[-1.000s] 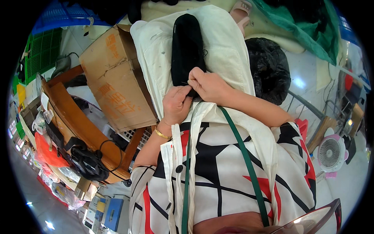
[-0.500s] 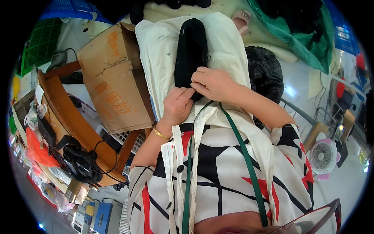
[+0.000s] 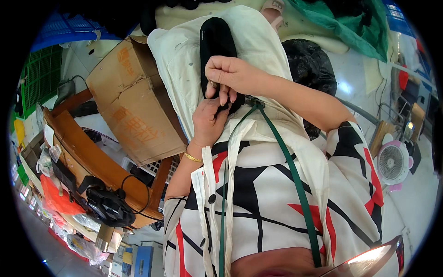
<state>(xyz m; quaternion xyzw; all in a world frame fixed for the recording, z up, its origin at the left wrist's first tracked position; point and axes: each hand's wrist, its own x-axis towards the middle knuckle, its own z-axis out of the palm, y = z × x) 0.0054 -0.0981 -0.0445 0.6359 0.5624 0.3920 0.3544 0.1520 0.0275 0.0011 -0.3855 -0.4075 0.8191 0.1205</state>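
A long black fabric piece (image 3: pixel 218 40), shaped like a sock, lies lengthwise over the white cloth (image 3: pixel 263 41) on my lap. My left hand (image 3: pixel 207 121) is closed on its near end, the fingers bunching the dark fabric. Just above and to the right, my right hand (image 3: pixel 237 76) is raised over the piece with thumb and forefinger pinched together. Whatever that pinch holds is too small to make out. My right hand's lower fingers curl down close to my left fingertips, and part of the black fabric is hidden beneath both hands.
A cardboard box (image 3: pixel 131 101) stands at my left, beside a curved wooden chair (image 3: pixel 92 150) with a black bag (image 3: pixel 108 203) on it. On the right are a black plastic bag (image 3: pixel 309 69) and a small fan (image 3: pixel 392 161). Green sheeting (image 3: pixel 341 25) lies at the far right.
My right hand has lifted away from my left hand, up and to the left, its thumb and forefinger still pinched. My left hand keeps hold of the fabric's near end.
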